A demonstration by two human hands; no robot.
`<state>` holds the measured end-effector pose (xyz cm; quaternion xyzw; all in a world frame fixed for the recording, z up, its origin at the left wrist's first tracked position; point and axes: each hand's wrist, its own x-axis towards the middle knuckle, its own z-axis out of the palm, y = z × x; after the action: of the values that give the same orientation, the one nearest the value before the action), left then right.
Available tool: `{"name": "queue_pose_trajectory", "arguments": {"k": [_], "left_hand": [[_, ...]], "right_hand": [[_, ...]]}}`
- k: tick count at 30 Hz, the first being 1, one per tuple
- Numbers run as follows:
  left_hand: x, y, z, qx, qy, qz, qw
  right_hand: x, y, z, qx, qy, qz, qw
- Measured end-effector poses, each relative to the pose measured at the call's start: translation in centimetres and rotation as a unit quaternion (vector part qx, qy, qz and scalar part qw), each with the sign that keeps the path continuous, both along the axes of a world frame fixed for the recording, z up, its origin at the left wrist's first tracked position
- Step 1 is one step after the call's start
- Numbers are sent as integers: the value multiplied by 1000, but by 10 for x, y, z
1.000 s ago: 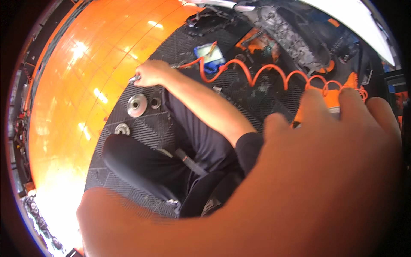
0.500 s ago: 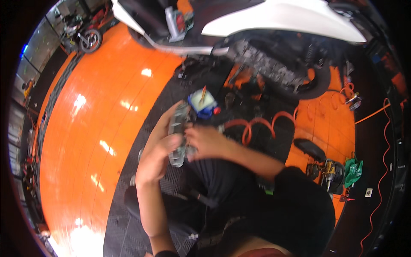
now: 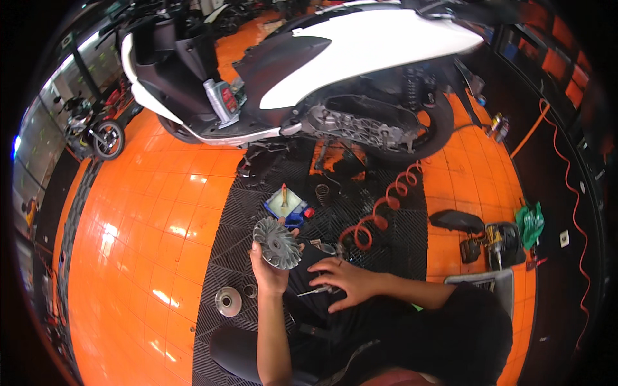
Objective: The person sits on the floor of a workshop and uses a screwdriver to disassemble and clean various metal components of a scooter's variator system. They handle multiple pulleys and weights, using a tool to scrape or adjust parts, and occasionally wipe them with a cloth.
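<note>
My left hand point(image 3: 273, 279) holds up a round metal fan pulley point(image 3: 277, 243) by its edge, its curved blades and central hole facing upward. My right hand point(image 3: 353, 282) is over my lap, fingers spread and apart from the pulley. Beside its fingertips lies a thin metal tool point(image 3: 314, 291), partly hidden by the hand. Just beyond the pulley stands a blue tray point(image 3: 293, 219) with pale liquid and a red-tipped brush point(image 3: 284, 194) in it. On the mat left of my forearm are a metal disc with a raised hub point(image 3: 228, 302) and a small ring point(image 3: 250, 291).
A white scooter point(image 3: 360, 55) with its engine side exposed stands ahead, a bottle point(image 3: 222, 103) on its footboard. A coil spring point(image 3: 322, 191) and a red coiled air hose point(image 3: 367, 233) lie on the black mat. Rightward are a yellow power tool point(image 3: 494, 241) and a grey tray point(image 3: 512, 283).
The pulley has turned from edge-on to showing its bladed face. My right hand has left it and moved down over my lap with fingers spread. The view has shifted, showing more of the scooter.
</note>
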<state>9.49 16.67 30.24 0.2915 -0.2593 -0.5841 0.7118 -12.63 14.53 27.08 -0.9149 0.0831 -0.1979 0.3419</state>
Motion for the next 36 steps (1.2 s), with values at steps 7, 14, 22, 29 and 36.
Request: {"name": "queue_pose_trajectory", "arguments": {"k": [7, 14, 22, 29, 36], "left_hand": [[-17, 5, -4, -14, 90, -27, 996], [-61, -6, -3, 43, -153, 7, 987], [-77, -11, -30, 142, -59, -7, 988], [-68, -5, -37, 69, 14, -22, 997], [-63, -5, -33, 31, 111, -4, 993]], "right_hand": [[4, 0, -38, 285, -161, -145, 934], [2, 8, -42, 414, -316, -150, 840], [3, 11, -44, 436, -428, -141, 779], [6, 6, -55, 383, -445, -198, 785], [-34, -6, -29, 52, -136, -214, 966]]}}
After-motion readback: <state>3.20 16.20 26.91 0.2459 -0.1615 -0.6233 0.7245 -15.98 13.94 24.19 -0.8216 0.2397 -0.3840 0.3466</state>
